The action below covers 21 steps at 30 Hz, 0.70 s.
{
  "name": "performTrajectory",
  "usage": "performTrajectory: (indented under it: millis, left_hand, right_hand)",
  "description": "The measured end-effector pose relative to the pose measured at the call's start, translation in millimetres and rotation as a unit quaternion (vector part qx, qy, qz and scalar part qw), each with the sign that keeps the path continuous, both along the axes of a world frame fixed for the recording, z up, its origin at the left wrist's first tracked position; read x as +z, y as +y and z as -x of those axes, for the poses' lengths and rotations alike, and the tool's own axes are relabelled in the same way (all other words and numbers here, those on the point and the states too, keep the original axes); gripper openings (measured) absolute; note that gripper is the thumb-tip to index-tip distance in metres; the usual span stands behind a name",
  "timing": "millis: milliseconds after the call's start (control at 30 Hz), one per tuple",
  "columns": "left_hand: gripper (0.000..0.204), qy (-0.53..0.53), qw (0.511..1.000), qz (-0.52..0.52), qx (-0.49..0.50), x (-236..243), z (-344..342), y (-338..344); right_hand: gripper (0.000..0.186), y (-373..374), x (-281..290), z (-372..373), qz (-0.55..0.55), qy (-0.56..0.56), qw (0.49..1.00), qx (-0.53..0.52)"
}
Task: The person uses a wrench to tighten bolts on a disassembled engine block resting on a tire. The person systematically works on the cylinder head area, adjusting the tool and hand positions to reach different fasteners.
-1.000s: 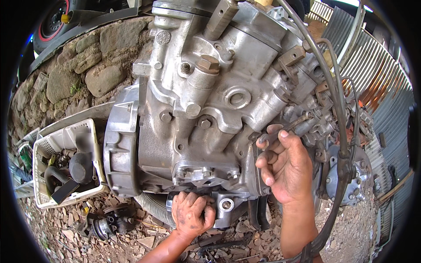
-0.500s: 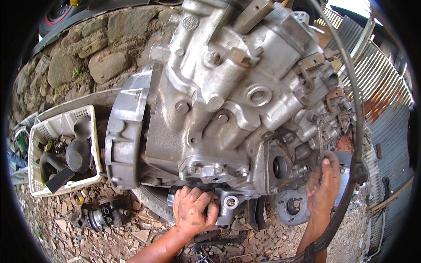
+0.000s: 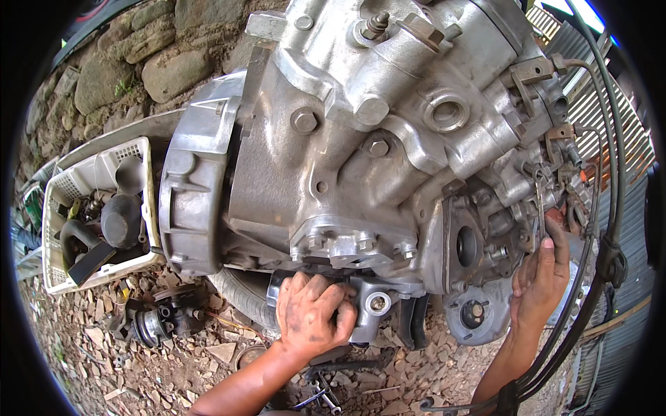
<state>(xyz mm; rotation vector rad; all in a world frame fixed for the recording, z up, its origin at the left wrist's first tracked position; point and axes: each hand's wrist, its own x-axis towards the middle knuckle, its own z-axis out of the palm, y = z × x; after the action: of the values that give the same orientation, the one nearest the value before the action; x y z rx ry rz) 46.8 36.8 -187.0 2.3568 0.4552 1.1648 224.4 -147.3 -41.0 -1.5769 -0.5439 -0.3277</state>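
Observation:
A large grey cast-metal engine and gearbox block (image 3: 361, 139) fills the middle of the view, lying over stony ground. My left hand (image 3: 313, 313) grips the underside of the block at a small housing near its lower edge. My right hand (image 3: 541, 277) holds a slim metal wrench (image 3: 540, 201) upright against the fittings at the block's right end, beside a round opening (image 3: 466, 244). Both hands are smeared with grease.
A white plastic basket (image 3: 59, 208) with black rubber parts stands at the left. A small dark metal part (image 3: 163, 319) lies on the gravel below it. Black cables and hoses (image 3: 610, 229) curve down the right side. Loose tools (image 3: 319, 399) lie on the gravel near my left forearm. A stone wall (image 3: 159, 62) is behind.
My right hand has dropped from the block's side, then come up at the right end with the wrench. My left hand stays gripped under the block. The view has shifted closer.

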Motion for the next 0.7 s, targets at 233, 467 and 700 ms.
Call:
performTrajectory:
  millis: [233,467,700]
  left_hand:
    - [0.01,-0.003,1.0,-0.003,0.004,-1,-1,-1]
    - [0.01,-0.014,1.0,-0.009,0.014,-2,-4,-1]
    - [0.01,-0.003,1.0,0.003,0.009,1,-2,-2]
  right_hand:
    - [0.038,0,13,0,0.038,0.049,0.998,0.007]
    - [0.037,14,-3,10,0.01,0.074,0.997,0.001]
    - [0.031,14,1,18,-0.024,0.23,0.972,0.053]
